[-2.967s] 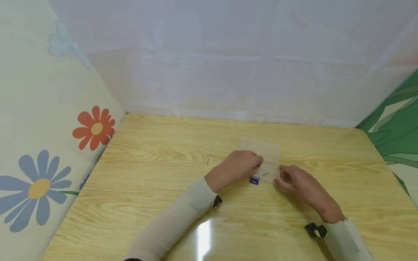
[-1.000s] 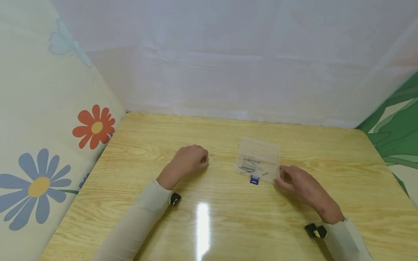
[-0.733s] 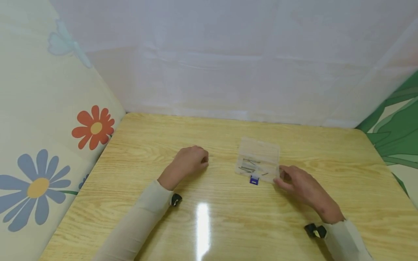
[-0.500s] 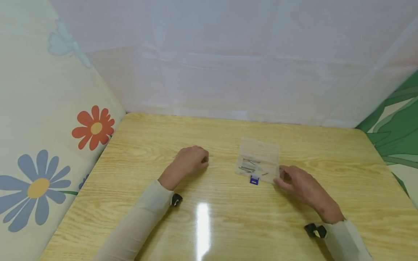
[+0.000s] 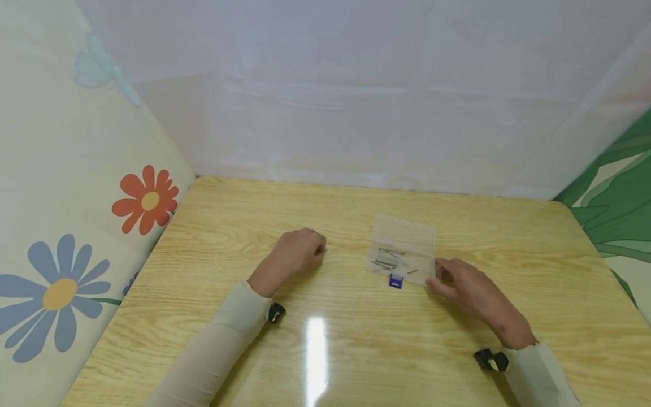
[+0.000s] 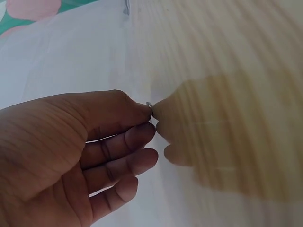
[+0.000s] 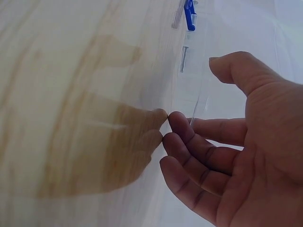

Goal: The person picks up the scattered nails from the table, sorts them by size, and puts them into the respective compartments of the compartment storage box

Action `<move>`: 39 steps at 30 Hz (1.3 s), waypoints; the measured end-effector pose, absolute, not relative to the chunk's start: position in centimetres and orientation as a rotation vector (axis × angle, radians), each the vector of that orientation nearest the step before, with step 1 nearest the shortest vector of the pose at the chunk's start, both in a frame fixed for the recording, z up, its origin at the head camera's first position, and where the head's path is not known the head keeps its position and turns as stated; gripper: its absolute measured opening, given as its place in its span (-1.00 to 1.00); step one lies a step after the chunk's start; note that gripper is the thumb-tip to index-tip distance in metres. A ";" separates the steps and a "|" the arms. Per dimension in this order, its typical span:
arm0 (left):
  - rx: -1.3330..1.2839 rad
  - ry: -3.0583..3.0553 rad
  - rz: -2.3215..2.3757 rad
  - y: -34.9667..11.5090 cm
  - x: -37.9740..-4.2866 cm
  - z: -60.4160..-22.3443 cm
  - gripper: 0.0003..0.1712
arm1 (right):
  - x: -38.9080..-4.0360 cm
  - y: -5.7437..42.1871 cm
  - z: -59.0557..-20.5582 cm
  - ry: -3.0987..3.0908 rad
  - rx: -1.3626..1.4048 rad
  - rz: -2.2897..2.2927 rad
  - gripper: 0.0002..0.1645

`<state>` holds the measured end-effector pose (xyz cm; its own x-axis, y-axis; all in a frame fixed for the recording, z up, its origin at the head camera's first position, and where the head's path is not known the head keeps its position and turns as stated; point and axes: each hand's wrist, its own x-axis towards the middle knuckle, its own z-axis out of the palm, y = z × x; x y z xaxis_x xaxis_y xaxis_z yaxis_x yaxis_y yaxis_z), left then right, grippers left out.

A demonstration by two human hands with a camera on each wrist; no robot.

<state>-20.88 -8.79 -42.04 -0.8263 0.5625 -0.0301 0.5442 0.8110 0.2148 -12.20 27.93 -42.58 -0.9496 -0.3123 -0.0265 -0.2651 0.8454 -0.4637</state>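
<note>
My left hand (image 5: pixel 292 254) is down on the table, left of the box, with thumb and forefinger pinching a small nail (image 6: pixel 149 104); only a bit of its metal shows in the left wrist view. A second nail (image 5: pixel 329 243) lies just beyond those fingertips. A clear plastic box (image 5: pixel 405 232) with a blue latch (image 5: pixel 395 281) lies opened out, and several nails (image 5: pixel 385 264) are in its near half. My right hand (image 5: pixel 470 291) rests at the box's right edge, thumb by the near corner, fingers loosely bent with fingertips down at the table in the right wrist view.
The wood-grain table (image 5: pixel 356 350) reaches back to a pale cloth wall (image 5: pixel 325 102). A flower-printed cloth (image 5: pixel 46 186) hangs at the left and a leaf-printed one (image 5: pixel 620 209) at the right. Each wrist carries a small black camera.
My left hand has left the box's near half and moved left, down to the nails on the table, staying there over the last second. The right hand and box have stayed put.
</note>
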 end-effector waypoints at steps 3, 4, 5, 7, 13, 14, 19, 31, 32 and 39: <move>0.876 2.901 0.298 -8.8 -20.9 -42.1 -0.69 | -12.2 27.9 -42.6 2.921 -0.458 -0.705 -0.32; 0.869 2.898 0.299 -8.8 -20.9 -42.1 -0.69 | -12.2 27.9 -42.6 2.922 -0.460 -0.703 -0.32; 0.863 2.894 0.298 -8.7 -20.9 -42.1 -0.70 | -12.2 27.9 -42.6 2.922 -0.461 -0.702 -0.32; 0.849 2.886 0.297 -8.7 -21.0 -42.1 -0.71 | -12.2 27.8 -42.6 2.922 -0.466 -0.704 -0.32; 0.845 2.867 0.275 -8.6 -21.0 -42.1 -0.71 | -12.2 27.9 -42.6 2.924 -0.466 -0.703 -0.32; 0.853 2.866 0.272 -8.6 -21.0 -42.1 -0.71 | -12.3 27.9 -42.6 2.926 -0.466 -0.700 -0.33; 0.892 2.864 0.255 -8.6 -21.0 -42.1 -0.73 | -12.3 28.0 -42.7 2.918 -0.470 -0.709 -0.33; 0.983 2.867 0.273 -8.3 -20.8 -42.0 -0.73 | -12.3 28.0 -42.6 2.921 -0.468 -0.710 -0.33; 0.989 2.867 0.278 -8.2 -20.8 -41.9 -0.73 | -12.3 28.0 -42.6 2.923 -0.468 -0.708 -0.33; 1.040 2.840 0.338 -7.4 -20.6 -41.7 -0.74 | -12.2 28.0 -42.6 2.919 -0.463 -0.724 -0.32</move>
<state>-20.56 -7.45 -41.72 -0.7622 0.6471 -0.0161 0.6253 0.7424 0.2405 -12.24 27.96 -42.56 -0.9489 -0.3148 -0.0220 -0.2680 0.8408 -0.4703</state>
